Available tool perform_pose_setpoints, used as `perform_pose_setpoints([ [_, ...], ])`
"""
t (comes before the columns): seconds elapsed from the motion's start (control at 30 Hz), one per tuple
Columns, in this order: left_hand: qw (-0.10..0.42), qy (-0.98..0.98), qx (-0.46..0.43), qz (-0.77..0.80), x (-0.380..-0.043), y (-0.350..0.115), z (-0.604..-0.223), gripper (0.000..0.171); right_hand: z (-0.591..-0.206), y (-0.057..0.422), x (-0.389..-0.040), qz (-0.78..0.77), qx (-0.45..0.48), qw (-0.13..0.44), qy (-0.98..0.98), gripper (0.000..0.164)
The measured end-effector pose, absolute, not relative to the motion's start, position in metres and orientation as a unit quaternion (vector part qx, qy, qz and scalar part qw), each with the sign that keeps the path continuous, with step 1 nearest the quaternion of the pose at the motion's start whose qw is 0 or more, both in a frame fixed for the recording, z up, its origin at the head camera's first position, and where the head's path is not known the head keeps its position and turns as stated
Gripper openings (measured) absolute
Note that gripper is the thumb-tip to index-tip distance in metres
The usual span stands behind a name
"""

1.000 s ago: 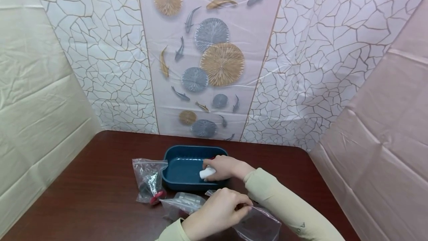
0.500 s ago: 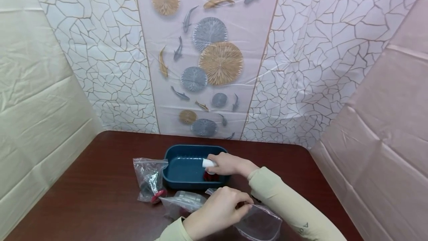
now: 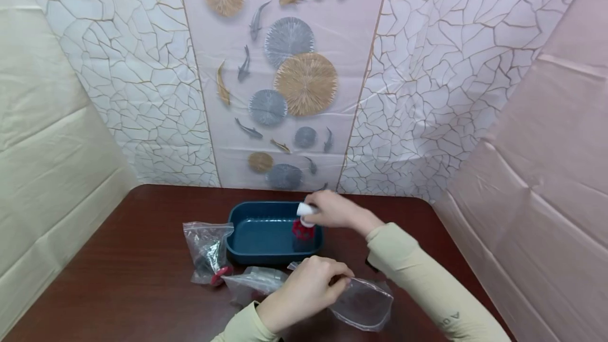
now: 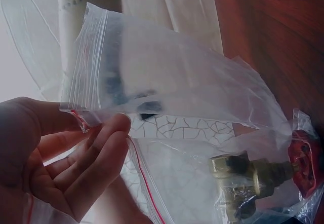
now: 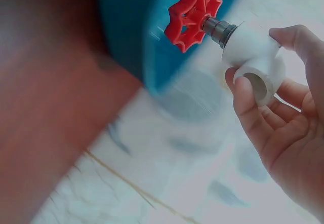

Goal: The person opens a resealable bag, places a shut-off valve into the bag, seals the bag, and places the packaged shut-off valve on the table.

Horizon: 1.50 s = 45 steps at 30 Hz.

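Observation:
My right hand [image 3: 334, 210] holds a white plastic valve [image 5: 255, 57] with a red handwheel [image 5: 193, 17], raised over the right end of the blue tray [image 3: 263, 255]. Thumb and fingers grip the valve's white body, and its wheel points away from the palm. With my left hand [image 3: 304, 292] I pinch the zip edge of a clear zip bag [image 4: 172, 72] in front of the tray. That bag hangs to the right of the hand in the head view and looks flat.
Left of the tray lies a zip bag [image 3: 207, 249] holding a part with a red wheel [image 3: 221, 275]. Another filled bag [image 3: 261, 280] lies just in front of the tray. The left wrist view shows a bagged brass valve [image 4: 243, 178]. A patterned cloth stands behind the table.
My right hand has lifted the valve up out of the tray and moved slightly right, showing its red wheel. The left hand keeps its pinch on the bag. The head view has shifted slightly.

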<state>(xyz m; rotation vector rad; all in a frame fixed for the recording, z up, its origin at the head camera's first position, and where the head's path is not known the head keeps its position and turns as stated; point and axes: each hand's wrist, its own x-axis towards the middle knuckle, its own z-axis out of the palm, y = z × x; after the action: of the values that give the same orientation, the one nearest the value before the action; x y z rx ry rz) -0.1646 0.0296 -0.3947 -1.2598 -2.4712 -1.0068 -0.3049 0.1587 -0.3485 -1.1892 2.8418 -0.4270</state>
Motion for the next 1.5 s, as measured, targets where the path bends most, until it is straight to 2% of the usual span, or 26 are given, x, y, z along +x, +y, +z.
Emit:
perform_pose_setpoints([
  [0.2,0.081,-0.833,-0.421,-0.35,-0.165,0.032,-0.395,0.01,-0.284,0.19,-0.286,-0.155,-0.377,-0.069,0.911,0.017],
  [0.37,0.072,-0.833,-0.417,-0.356,-0.164,0.034,-0.395,0.01,-0.253,0.216,-0.258,-0.161,-0.347,-0.091,0.92,0.019],
  [0.47,0.063,-0.833,-0.41,-0.366,-0.166,0.036,-0.394,0.01,-0.245,0.23,-0.237,-0.161,-0.343,-0.099,0.92,0.015],
  [0.63,0.045,-0.832,-0.396,-0.385,-0.168,0.039,-0.395,0.011,-0.246,0.25,-0.196,-0.179,-0.35,-0.104,0.914,0.012],
  [0.9,0.033,-0.842,-0.374,-0.388,-0.17,0.04,-0.389,0.009,-0.264,0.263,-0.147,-0.186,-0.387,-0.089,0.899,0.018],
  [1.03,0.014,-0.845,-0.366,-0.39,-0.172,0.039,-0.387,0.01,-0.273,0.267,-0.135,-0.183,-0.38,-0.076,0.904,0.02],
  [1.33,0.035,-0.844,-0.359,-0.396,-0.174,0.036,-0.386,0.014,-0.286,0.264,-0.126,-0.163,-0.379,-0.06,0.909,0.018],
  [1.5,0.038,-0.84,-0.362,-0.403,-0.174,0.037,-0.384,0.014,-0.296,0.258,-0.121,-0.124,-0.384,-0.083,0.911,0.02],
])
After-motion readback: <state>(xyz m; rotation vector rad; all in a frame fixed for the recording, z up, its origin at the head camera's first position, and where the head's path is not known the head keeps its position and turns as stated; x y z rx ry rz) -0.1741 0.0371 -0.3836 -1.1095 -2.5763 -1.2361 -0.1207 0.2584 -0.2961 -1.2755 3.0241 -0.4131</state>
